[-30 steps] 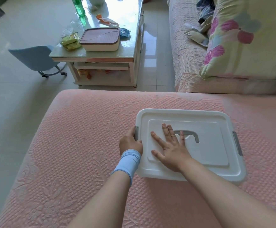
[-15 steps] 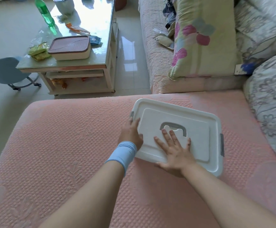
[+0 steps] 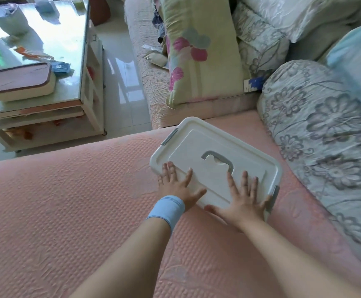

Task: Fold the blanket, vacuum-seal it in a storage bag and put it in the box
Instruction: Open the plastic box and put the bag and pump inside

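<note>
A white plastic box (image 3: 207,147) with a closed lid, grey side latches and a grey recessed handle (image 3: 218,160) lies on the pink quilted sofa seat (image 3: 67,201). Both my hands rest flat on the lid's near edge, fingers spread. My left hand (image 3: 176,186), with a light blue wristband, covers the lid's near left corner. My right hand (image 3: 243,201) presses on the near right corner, beside a grey latch. A rolled grey floral blanket (image 3: 325,136) lies to the right of the box. No storage bag is visible.
A glass-topped coffee table (image 3: 74,61) stands at the left with a brown-lidded container (image 3: 20,81), a green bottle and snack packets. A floral cushion (image 3: 201,50) and more bedding (image 3: 293,16) lie on the sofa behind. Tiled floor (image 3: 123,82) runs between table and sofa.
The box has turned and slid toward the blanket on the right. My left hand left the side latch for the lid top; my right hand shifted to the near right corner.
</note>
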The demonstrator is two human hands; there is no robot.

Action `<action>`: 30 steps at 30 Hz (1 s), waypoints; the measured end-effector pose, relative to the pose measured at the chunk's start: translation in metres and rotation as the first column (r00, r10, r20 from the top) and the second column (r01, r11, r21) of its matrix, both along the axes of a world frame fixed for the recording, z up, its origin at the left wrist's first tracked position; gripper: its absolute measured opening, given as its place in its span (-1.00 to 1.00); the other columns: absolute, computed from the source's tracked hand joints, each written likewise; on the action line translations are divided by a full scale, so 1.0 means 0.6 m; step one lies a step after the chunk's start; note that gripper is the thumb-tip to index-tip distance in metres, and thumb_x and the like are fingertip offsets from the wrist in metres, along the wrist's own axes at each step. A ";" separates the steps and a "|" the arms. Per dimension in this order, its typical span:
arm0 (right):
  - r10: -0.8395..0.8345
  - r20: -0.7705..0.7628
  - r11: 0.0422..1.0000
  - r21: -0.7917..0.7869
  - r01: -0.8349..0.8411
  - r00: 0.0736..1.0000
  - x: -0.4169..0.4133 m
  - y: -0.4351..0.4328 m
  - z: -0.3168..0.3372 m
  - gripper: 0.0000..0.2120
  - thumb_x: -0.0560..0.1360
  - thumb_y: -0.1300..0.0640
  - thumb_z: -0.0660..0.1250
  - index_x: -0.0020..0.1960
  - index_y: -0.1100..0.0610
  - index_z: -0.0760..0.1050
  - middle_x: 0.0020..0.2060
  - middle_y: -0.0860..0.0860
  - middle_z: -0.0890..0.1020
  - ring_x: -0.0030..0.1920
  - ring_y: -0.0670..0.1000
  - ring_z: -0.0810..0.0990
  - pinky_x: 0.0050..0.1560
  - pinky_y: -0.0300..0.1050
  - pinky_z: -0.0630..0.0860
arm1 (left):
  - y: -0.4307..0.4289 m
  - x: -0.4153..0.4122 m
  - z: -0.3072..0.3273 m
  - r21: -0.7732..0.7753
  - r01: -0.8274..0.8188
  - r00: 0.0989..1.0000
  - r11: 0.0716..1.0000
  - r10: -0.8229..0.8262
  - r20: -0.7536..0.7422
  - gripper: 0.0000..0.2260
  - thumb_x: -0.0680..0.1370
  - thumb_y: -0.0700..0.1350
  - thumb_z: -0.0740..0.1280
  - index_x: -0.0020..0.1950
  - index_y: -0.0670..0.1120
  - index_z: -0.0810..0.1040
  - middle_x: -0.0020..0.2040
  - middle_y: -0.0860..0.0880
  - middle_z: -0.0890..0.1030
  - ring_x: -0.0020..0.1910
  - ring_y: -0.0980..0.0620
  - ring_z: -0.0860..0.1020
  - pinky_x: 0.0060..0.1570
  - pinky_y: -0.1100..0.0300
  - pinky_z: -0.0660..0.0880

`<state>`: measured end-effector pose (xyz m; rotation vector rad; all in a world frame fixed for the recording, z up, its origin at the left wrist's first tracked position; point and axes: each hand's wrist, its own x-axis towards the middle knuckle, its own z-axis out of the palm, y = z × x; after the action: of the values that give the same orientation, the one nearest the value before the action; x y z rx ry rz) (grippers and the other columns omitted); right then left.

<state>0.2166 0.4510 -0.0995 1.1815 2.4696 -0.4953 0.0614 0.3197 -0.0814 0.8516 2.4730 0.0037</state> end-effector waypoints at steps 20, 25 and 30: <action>-0.050 -0.156 0.974 0.212 0.083 0.987 0.206 0.336 -0.012 -0.27 0.47 -0.51 0.00 0.58 -0.30 0.04 0.63 -0.02 -0.07 0.61 0.06 -0.11 0.40 0.52 -0.32 | 0.470 0.063 -0.014 -0.049 0.453 0.890 0.890 -0.455 -0.037 -0.23 0.49 0.27 0.29 0.54 0.28 -0.11 0.57 -0.03 -0.29 0.55 -0.08 -0.27 0.49 0.00 -0.26; -0.149 -0.108 0.983 0.094 0.159 0.983 0.183 0.369 -0.030 -0.20 0.41 -0.58 -0.06 0.56 -0.36 -0.18 0.61 -0.08 -0.29 0.57 0.07 -0.38 0.37 0.51 -0.38 | 0.534 0.047 -0.010 -0.107 0.482 0.870 0.870 -0.489 -0.058 -0.24 0.48 0.22 0.30 0.54 0.31 -0.11 0.58 -0.01 -0.28 0.56 -0.06 -0.25 0.50 -0.02 -0.24; -0.160 -0.042 0.986 0.050 0.162 0.986 0.184 0.376 -0.032 -0.20 0.38 -0.61 -0.09 0.54 -0.39 -0.21 0.59 -0.08 -0.33 0.56 0.08 -0.42 0.34 0.53 -0.39 | 0.532 0.069 0.000 -0.030 0.400 0.913 0.916 -0.401 -0.073 -0.27 0.46 0.28 0.28 0.54 0.30 -0.01 0.60 0.03 -0.16 0.57 -0.05 -0.14 0.51 -0.04 -0.13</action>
<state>0.3272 0.6767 -0.1188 1.4138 2.4449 -0.5027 0.1026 0.6390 -0.0816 1.3611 2.3182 -0.1947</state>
